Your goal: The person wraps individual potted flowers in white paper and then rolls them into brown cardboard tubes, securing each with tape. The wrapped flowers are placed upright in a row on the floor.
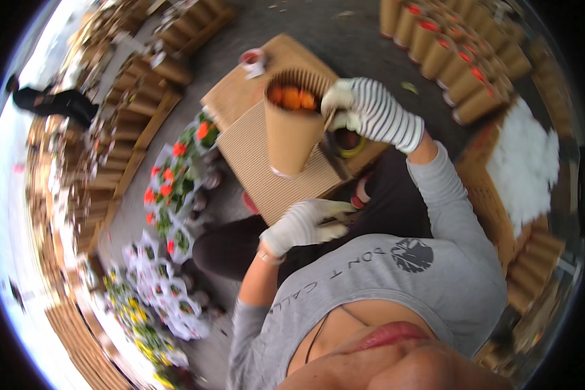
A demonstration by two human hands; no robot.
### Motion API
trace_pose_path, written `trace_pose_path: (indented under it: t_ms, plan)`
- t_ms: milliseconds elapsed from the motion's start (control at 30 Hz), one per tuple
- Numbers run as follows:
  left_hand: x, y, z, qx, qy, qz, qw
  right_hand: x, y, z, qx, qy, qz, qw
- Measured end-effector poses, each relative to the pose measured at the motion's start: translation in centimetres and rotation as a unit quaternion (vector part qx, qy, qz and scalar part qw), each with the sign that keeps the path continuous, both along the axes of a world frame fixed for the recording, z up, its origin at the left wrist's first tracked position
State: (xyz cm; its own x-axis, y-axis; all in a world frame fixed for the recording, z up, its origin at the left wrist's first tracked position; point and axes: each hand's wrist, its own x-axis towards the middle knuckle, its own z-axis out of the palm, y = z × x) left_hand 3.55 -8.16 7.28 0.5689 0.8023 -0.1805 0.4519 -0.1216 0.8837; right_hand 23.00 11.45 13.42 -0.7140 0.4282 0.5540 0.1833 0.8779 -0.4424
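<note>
A flared pot wrap of corrugated brown cardboard [292,141] stands on a ribbed cardboard sheet [268,180], with orange flowers [292,97] inside. My right hand [370,112], in a striped knit glove, pinches the wrap's edge near its rim; the fingertips are partly blurred. Lower down, over my lap, is my left hand [307,226] in a white knit glove. Its fingers are apart, with nothing visibly between them. A yellow-green ring-shaped roll [355,150] lies beside the right fingers, partly hidden. At the far corner sits a small red-and-white roll [251,59].
Left of the work surface are red-flowered pots in clear sleeves [168,180] and yellow-flowered pots [136,312]. Wrapped cardboard pots [448,53] stand upper right. White fluffy material [526,165] lies at right. A person in dark clothes [53,100] stands far left, near crowded pallets.
</note>
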Motion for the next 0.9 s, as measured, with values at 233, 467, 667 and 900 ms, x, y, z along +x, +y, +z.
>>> trace_pose_path:
  t_ms: [233,467,667,900]
  plan:
    - [-9.7,0.8,-11.6,0.185,0.031,0.486,0.853,16.5,4.9,5.9,-0.157,0.178,-0.167,0.957]
    - [-6.7,8.5,-16.3,0.41,0.25,0.404,0.779,17.5,15.8,-0.6,0.061,-0.04,-0.35,0.934]
    - [-3.4,8.5,-17.9,0.347,0.317,0.397,0.788,17.2,26.0,-11.0,-0.098,-0.072,-0.444,0.888]
    - [-3.4,8.6,-17.3,0.323,0.323,0.386,0.802,15.4,34.4,-19.0,-0.135,-0.131,-0.498,0.846]
